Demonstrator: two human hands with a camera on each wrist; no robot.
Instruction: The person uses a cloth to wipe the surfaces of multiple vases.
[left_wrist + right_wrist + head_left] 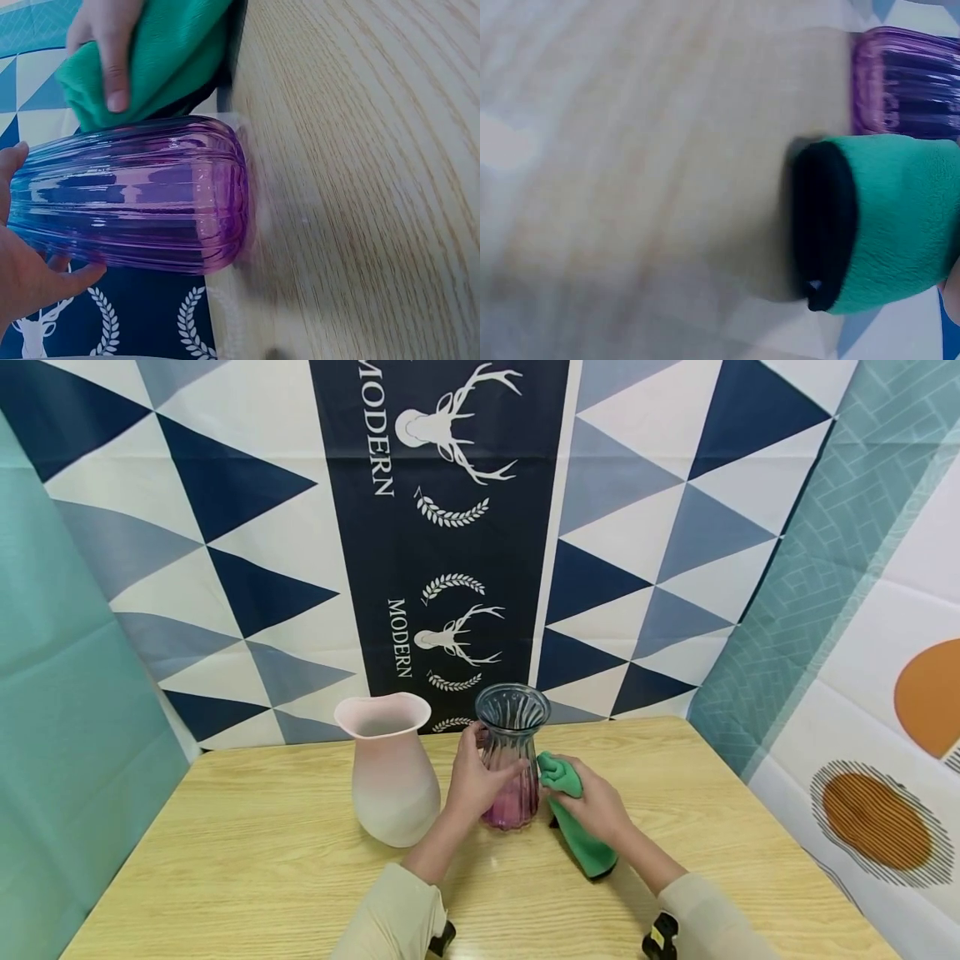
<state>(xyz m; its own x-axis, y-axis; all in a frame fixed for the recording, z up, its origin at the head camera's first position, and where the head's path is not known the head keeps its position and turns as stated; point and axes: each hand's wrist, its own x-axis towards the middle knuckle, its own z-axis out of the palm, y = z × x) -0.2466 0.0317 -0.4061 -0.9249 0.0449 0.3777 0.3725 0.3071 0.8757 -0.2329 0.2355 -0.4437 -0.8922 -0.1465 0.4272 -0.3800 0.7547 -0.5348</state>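
Note:
A ribbed glass vase (513, 806), blue-grey at its flared rim and purple-pink at the base, stands upright on the table. My left hand (474, 779) grips its side, thumb across the front and fingers around the back. To the right of the vase, my right hand (596, 802) holds a bunched green cloth (583, 842) with a dark edge, its lower end hanging down toward the tabletop. The left wrist view has the cloth (180, 67) close against the glass; whether they touch I cannot tell. In the right wrist view the cloth (900, 217) hides part of the vase (911, 86).
A pale pink-and-white vase (396, 785) with a wavy rim stands left of my left hand. The light wooden table (255, 852) ends at a patterned backdrop (450, 543) behind. Hanging sheets (67, 693) border the left and right sides.

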